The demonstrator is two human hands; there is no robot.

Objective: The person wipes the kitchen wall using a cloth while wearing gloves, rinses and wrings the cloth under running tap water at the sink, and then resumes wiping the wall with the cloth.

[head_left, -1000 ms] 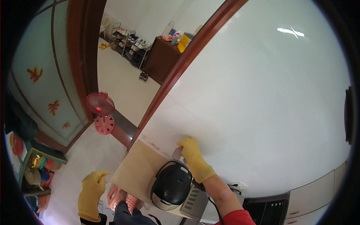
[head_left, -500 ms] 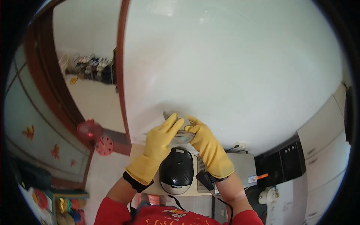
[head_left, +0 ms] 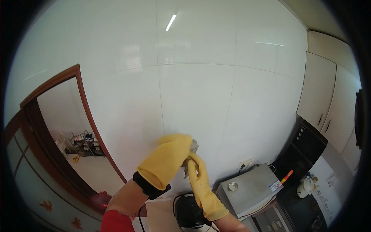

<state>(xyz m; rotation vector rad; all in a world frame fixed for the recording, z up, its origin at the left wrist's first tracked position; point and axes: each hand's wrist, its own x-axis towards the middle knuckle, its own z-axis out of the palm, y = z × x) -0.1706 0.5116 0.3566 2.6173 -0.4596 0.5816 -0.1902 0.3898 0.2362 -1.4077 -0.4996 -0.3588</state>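
Note:
Both of my hands wear yellow rubber gloves and are raised in front of the white tiled wall (head_left: pixel 197 96). A crumpled grey cloth (head_left: pixel 194 146) is bunched between them. My left hand (head_left: pixel 172 150) is closed on the cloth, with its fingers largely turned away from view. Lower and to the right, my right hand (head_left: pixel 195 170) pinches the cloth, and a bit of it hangs below the fingers. Beneath my hands stands a black rice cooker (head_left: pixel 187 212), partly covered by my right glove.
A grey metal box-shaped appliance (head_left: pixel 247 189) with a small round lid sits at right, by a wall socket (head_left: pixel 244 165). Beyond it are a black panel (head_left: pixel 299 150) and wall cabinets (head_left: pixel 319 89). At left, a brown-framed doorway (head_left: pixel 87 112) shows a shoe rack (head_left: pixel 87 145).
The view has tilted up, showing more wall and the upper cabinets. My hands have drawn together, and the cloth, spread out before, is now bunched between them.

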